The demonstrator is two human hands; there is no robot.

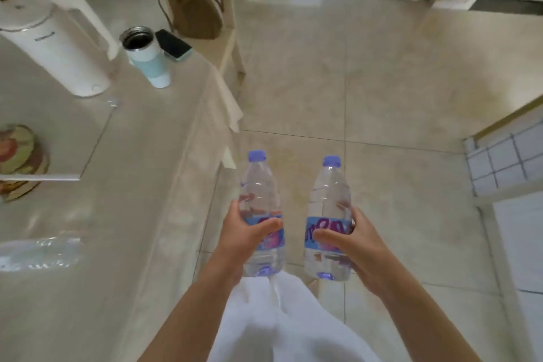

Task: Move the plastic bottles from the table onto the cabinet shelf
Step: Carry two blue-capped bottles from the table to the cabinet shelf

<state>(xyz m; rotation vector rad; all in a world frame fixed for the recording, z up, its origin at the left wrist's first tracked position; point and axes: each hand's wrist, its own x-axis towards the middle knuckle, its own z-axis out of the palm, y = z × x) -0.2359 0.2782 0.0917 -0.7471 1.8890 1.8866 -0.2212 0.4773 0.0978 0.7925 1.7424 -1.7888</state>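
I hold two clear plastic bottles with blue caps and blue-pink labels upright over the tiled floor, just right of the table. My left hand (244, 232) grips the left bottle (260, 185) around its label. My right hand (349, 241) grips the right bottle (330, 194) the same way. Another clear bottle (38, 253) lies on its side on the table (141, 185) at the left edge. A white cabinet (508, 156) shows at the right edge; I cannot make out its shelf.
On the table stand a white electric kettle (55, 47), an open white-and-blue tumbler (147, 56), a phone (173, 44) and stacked coasters (20, 156). A chair with a brown bag (194, 12) stands beyond. Open tiled floor (367, 82) stretches ahead.
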